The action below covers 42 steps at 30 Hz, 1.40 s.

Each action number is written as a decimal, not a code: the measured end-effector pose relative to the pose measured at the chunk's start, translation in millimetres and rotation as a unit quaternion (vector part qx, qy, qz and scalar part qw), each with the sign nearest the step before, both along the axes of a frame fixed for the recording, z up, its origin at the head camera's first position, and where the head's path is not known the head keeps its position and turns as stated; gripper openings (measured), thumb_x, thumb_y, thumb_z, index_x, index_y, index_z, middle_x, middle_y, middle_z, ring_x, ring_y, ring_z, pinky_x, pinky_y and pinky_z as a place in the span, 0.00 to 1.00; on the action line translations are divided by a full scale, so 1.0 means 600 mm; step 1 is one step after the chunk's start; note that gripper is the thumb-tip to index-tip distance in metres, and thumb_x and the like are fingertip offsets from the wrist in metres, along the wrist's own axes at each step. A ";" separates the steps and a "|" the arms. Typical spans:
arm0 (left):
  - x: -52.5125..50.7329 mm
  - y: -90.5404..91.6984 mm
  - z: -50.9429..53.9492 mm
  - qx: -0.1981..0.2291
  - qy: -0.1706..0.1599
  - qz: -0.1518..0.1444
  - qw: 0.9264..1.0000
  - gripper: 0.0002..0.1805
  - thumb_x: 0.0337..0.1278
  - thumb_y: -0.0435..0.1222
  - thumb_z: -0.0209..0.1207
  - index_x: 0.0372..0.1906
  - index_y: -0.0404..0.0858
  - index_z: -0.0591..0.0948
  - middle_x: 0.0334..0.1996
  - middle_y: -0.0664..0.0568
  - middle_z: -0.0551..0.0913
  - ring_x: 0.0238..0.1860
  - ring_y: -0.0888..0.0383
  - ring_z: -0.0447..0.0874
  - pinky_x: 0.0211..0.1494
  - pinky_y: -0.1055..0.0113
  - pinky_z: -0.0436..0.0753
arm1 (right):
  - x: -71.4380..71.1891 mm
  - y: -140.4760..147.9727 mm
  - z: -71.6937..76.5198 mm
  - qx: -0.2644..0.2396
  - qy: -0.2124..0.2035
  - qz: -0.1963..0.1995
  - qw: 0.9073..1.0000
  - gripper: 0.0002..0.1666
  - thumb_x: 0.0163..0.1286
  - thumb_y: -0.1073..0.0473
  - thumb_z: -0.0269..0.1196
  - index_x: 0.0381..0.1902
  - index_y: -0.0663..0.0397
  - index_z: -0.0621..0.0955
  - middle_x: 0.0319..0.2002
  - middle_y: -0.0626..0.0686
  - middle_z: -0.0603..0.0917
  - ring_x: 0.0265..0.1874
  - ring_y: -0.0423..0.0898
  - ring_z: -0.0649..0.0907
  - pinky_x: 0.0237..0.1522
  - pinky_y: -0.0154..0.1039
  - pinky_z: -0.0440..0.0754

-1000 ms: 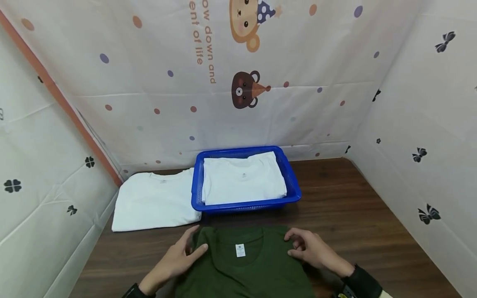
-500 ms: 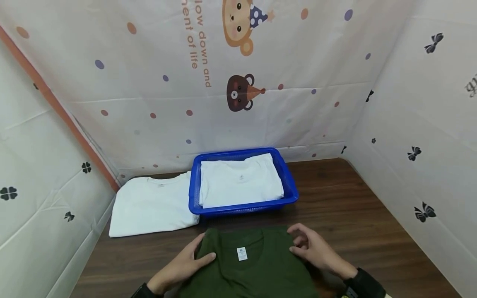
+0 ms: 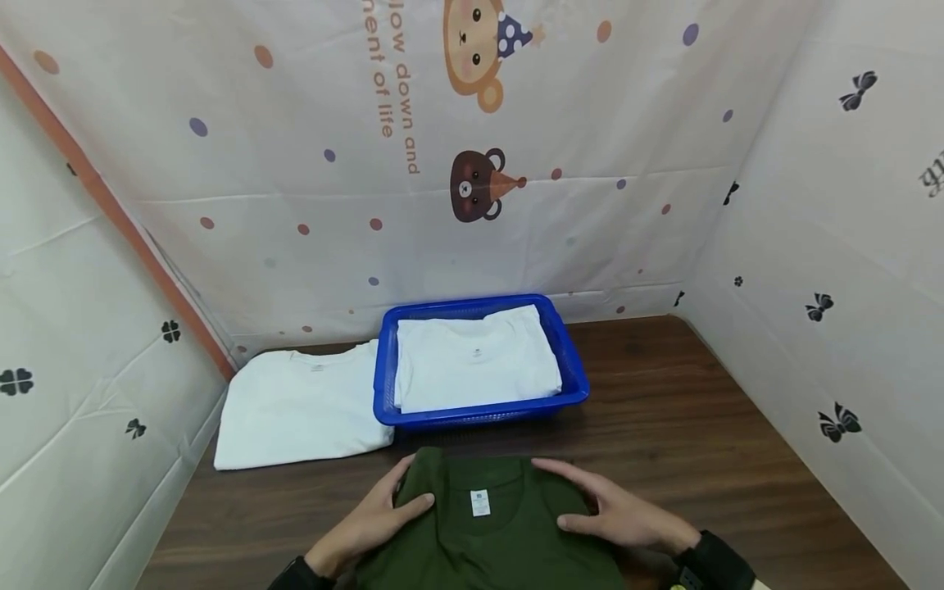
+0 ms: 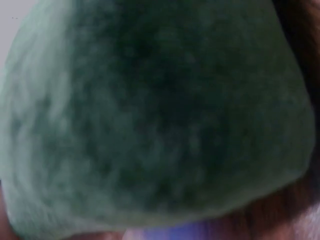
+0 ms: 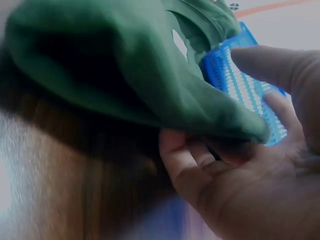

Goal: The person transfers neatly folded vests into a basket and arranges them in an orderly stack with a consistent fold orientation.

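Observation:
A dark green T-shirt (image 3: 516, 545) lies at the front of the table, collar away from me, a white label (image 3: 480, 502) inside its neck. My left hand (image 3: 372, 520) grips its left shoulder, thumb on top and fingers hidden behind the raised cloth. Green fabric (image 4: 150, 125) fills most of the left wrist view, blurred. On the opposite shoulder, my right hand (image 3: 627, 515) spreads thumb and index finger over the shirt. From the right wrist, several fingers (image 5: 182, 162) show below the cloth's edge, and the thumb stands apart above it.
Behind the shirt stands a blue plastic basket (image 3: 483, 411) with folded white T-shirts (image 3: 475, 369) in it. Left of it a folded white T-shirt (image 3: 298, 410) lies on the brown wooden table (image 3: 708, 459). Printed cloth walls (image 3: 413, 246) enclose the back and sides.
My right hand has moved inward over the shoulder, its index finger now stretched toward the collar. The left hand has closed further onto the cloth, which bunches up higher there.

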State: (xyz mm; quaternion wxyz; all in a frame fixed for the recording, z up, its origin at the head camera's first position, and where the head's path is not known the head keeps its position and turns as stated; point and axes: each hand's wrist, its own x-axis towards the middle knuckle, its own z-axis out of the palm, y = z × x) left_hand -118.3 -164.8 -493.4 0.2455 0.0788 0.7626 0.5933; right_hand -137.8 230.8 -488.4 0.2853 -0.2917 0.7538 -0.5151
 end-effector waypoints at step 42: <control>0.007 -0.035 -0.014 0.025 0.015 0.144 0.989 0.24 0.73 0.41 0.61 0.65 0.35 0.69 0.61 0.38 0.74 0.51 0.48 0.80 0.50 0.54 0.81 | -0.004 0.025 -0.015 -0.035 0.011 -0.004 0.999 0.36 0.81 0.61 0.55 0.82 0.54 0.57 0.75 0.64 0.68 0.70 0.40 0.72 0.65 0.30 0.72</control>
